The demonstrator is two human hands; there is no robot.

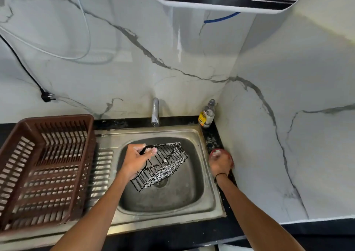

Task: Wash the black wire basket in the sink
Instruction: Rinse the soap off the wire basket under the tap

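Head view, centre frame: black wire basket held tilted over the sink bowl, above the drain, flecked with suds. Left hand curled around its top rim wire. Right hand, right of the sink, closed over a reddish scrubber on the counter. Probably light and stiff, slippery with soap; best gripped at the rim or corners.

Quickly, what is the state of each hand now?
Left hand: closed on the rim of the black wire basket, held tilted over the sink.
Right hand: on a red object on the counter; grip unclear.
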